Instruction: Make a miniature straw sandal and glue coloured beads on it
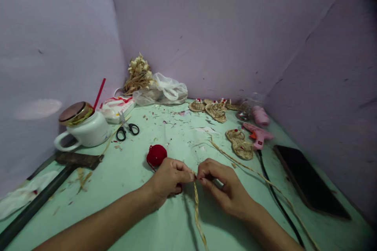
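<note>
My left hand (172, 178) pinches the top end of a braided straw cord (197, 208), which hangs down toward the bottom edge. Close beside it, my right hand (219, 184) has thumb and forefinger pressed together at the same end; what lies between those fingertips is too small to make out. A ball of red yarn (156, 155) sits just behind my left hand, and some red yarn shows under that hand's fingers. To the right, a second long straw cord (244, 160) runs across the table toward the front.
Black-handled scissors (127, 128), a white mug (91, 129) and a hammer (70, 164) lie at left. On the right are a woven straw piece (240, 145), a pink glue gun (258, 133) with black cable, and a phone (306, 180). A plastic bag (169, 88) stands behind.
</note>
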Motion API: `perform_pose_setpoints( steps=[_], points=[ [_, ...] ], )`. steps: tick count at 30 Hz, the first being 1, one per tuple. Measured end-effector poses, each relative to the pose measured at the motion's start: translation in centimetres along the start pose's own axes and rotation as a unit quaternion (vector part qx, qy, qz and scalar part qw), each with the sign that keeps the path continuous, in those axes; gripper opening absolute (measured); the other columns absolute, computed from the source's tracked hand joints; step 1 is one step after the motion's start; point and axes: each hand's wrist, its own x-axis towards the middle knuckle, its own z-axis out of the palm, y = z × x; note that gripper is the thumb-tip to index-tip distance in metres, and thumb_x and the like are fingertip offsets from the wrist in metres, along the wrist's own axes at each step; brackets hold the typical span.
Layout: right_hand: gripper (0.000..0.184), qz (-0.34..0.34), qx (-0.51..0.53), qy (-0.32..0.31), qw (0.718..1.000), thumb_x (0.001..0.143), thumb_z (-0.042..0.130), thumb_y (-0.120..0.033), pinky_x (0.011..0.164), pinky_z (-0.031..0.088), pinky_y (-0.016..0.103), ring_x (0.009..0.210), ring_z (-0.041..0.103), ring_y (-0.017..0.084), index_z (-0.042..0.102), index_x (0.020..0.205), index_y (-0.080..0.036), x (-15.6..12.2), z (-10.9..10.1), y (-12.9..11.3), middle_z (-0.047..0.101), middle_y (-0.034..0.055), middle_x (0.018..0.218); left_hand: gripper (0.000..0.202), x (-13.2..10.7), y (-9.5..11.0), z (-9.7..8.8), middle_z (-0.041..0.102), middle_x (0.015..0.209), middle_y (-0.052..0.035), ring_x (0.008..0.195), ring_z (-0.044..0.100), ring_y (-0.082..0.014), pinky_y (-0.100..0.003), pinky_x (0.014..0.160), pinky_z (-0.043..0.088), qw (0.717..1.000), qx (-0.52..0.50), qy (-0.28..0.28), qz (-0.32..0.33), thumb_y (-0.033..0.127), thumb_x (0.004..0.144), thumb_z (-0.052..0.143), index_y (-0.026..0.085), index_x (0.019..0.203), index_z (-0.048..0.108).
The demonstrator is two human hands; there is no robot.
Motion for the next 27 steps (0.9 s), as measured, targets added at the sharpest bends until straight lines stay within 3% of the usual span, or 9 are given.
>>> perform_pose_setpoints(
  steps=[4, 10, 14, 16, 18, 23, 25, 27],
  points=[
    [0.008, 0.018, 0.057, 0.044, 0.997, 0.074, 0.052, -0.011, 0.053, 0.040, 0.024, 0.063, 0.053, 0.014, 0.057, 0.072, -0.017, -0.1, 0.8, -0.1, 0.057, 0.0041, 0.075, 0.009, 0.0, -0.1, 0.0, 0.033, 0.031, 0.0108, 0.028, 0.019, -0.0010, -0.019, 0.034, 0.010, 0.999, 0.030, -0.010, -0.009, 0.022, 0.050, 0.058, 0.014, 0.052, 0.054],
    [0.011, -0.001, 0.092, 0.037, 0.995, 0.074, 0.054, -0.008, 0.060, 0.045, 0.025, 0.069, 0.058, 0.015, 0.060, 0.075, -0.017, -0.3, 1.8, 0.3, 0.062, 0.0051, 0.076, 0.002, 0.1, -0.3, 0.0, 0.031, 0.031, 0.0105, 0.029, 0.020, -0.0037, -0.021, 0.034, 0.013, 0.995, 0.098, 0.004, -0.025, 0.020, 0.051, 0.049, 0.018, 0.050, 0.048],
    [0.009, 0.037, 0.102, 0.012, 0.994, 0.077, 0.052, -0.011, 0.059, 0.044, 0.024, 0.066, 0.058, 0.013, 0.059, 0.077, -0.017, -0.6, 2.0, 0.9, 0.063, 0.0045, 0.076, 0.005, 0.2, -0.7, -0.4, 0.032, 0.034, 0.0091, 0.034, 0.024, -0.0049, -0.021, 0.037, 0.015, 0.986, 0.165, 0.001, 0.009, 0.017, 0.052, 0.053, 0.016, 0.048, 0.051],
    [0.008, 0.073, 0.108, -0.010, 0.991, 0.079, 0.051, -0.013, 0.053, 0.041, 0.022, 0.059, 0.054, 0.011, 0.058, 0.078, -0.017, -0.9, 2.2, 1.3, 0.063, 0.0041, 0.076, 0.005, 0.1, -1.1, -0.6, 0.038, 0.041, 0.0066, 0.041, 0.029, -0.0062, -0.021, 0.041, 0.019, 0.965, 0.254, 0.023, 0.066, 0.017, 0.055, 0.054, 0.015, 0.051, 0.054],
    [0.007, 0.112, 0.120, -0.028, 0.986, 0.080, 0.050, -0.016, 0.047, 0.037, 0.021, 0.052, 0.049, 0.009, 0.057, 0.079, -0.016, -1.2, 2.3, 1.6, 0.062, 0.0033, 0.075, 0.009, 0.0, -1.5, -0.7, 0.045, 0.048, 0.0036, 0.048, 0.036, -0.0085, -0.022, 0.045, 0.022, 0.919, 0.371, 0.054, 0.124, 0.018, 0.061, 0.052, 0.015, 0.055, 0.058],
    [0.006, 0.184, 0.139, -0.060, 0.971, 0.080, 0.049, -0.017, 0.044, 0.033, 0.020, 0.047, 0.043, 0.008, 0.053, 0.076, -0.017, -1.2, 2.5, 1.6, 0.053, -0.0025, 0.060, 0.018, -0.5, -2.0, -0.5, 0.061, 0.061, -0.0030, 0.057, 0.050, -0.0150, -0.025, 0.050, 0.024, 0.811, 0.553, 0.102, 0.161, 0.021, 0.069, 0.047, 0.018, 0.066, 0.064],
    [0.006, 0.194, 0.113, -0.067, 0.972, 0.079, 0.049, -0.016, 0.043, 0.030, 0.019, 0.047, 0.039, 0.008, 0.052, 0.074, -0.017, -1.0, 2.5, 1.4, 0.047, -0.0051, 0.054, 0.019, -0.7, -1.8, -0.4, 0.063, 0.063, -0.0045, 0.059, 0.053, -0.0167, -0.026, 0.050, 0.024, 0.794, 0.577, 0.102, 0.159, 0.023, 0.070, 0.047, 0.019, 0.069, 0.065],
    [0.006, 0.208, 0.096, -0.063, 0.971, 0.077, 0.050, -0.015, 0.043, 0.029, 0.019, 0.047, 0.038, 0.007, 0.052, 0.072, -0.018, -0.8, 2.7, 1.3, 0.046, -0.0057, 0.053, 0.018, -0.9, -1.2, -0.5, 0.063, 0.062, -0.0043, 0.059, 0.054, -0.0165, -0.025, 0.050, 0.024, 0.797, 0.580, 0.088, 0.141, 0.023, 0.069, 0.048, 0.019, 0.069, 0.066]
  ],
)
